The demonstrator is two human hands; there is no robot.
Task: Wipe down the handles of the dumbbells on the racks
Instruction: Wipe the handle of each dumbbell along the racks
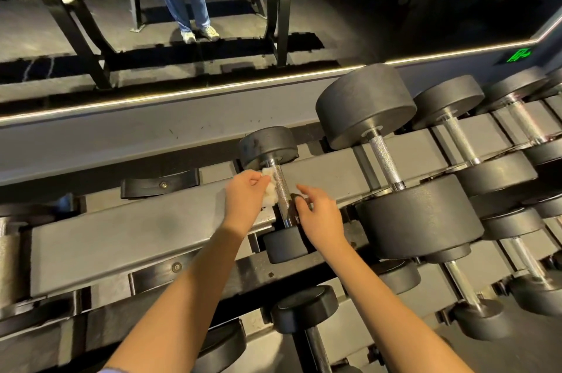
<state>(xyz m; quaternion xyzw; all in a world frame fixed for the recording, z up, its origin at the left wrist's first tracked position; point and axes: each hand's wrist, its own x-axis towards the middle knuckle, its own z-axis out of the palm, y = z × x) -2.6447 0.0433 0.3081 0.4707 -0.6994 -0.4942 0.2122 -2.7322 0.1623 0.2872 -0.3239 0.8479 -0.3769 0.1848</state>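
The fingers (258, 179) and thumb of the left hand (246, 194) are curled together, pinching a crumpled white cloth (269, 188) and pressing it against the left side of the knurled steel handle (282, 194) of a small black round-headed dumbbell (269, 146). The cloth sits on the upper half of that handle, just below the far head.

The right hand (319, 219) holds nothing. Its fingers (304, 190) are loosely apart and slightly bent, the forefinger reaching out just beside the right of the same handle. The thumb lies near a dark cradle by the handle's lower end; whether it touches cannot be told. Both bare forearms reach in from the bottom edge.

The small dumbbell lies across the top tier of a grey metal rack (146, 240), far head by the back rail and near head low between the two wrists.

Just to its right rests a large black dumbbell (365, 105) with its own knurled bar, and further black dumbbells (447, 99) follow along the tier to the right. More lie on the tier below.

Behind the rack runs a mirror (349, 17) edged with a lit strip (213, 90). It reflects another rack and a person's legs in blue jeans and pale shoes (194, 14). A small green sign (520, 55) glows at the right.
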